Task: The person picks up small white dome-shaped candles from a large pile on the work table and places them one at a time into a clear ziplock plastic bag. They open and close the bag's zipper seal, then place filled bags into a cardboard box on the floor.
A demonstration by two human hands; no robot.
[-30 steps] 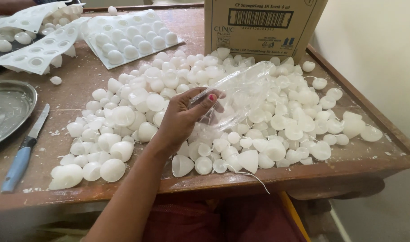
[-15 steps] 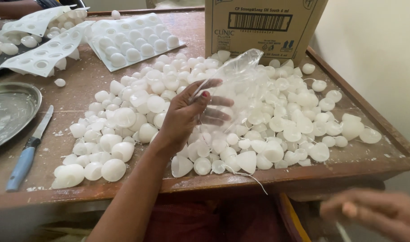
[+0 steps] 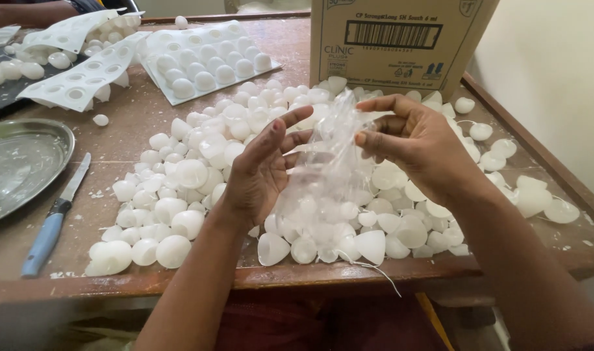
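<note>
Over the brown tabletop [image 3: 134, 123] with white shells [image 3: 199, 175], my left hand [image 3: 261, 172] and right hand [image 3: 417, 143] both pinch one clear plastic bag [image 3: 329, 156].

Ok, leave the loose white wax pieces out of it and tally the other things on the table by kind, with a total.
Clear plastic bag, held between left hand and right hand: 1
White moulds: 3
Cardboard box: 1
Metal plate: 1
Blue-handled knife: 1
Total: 7
</note>
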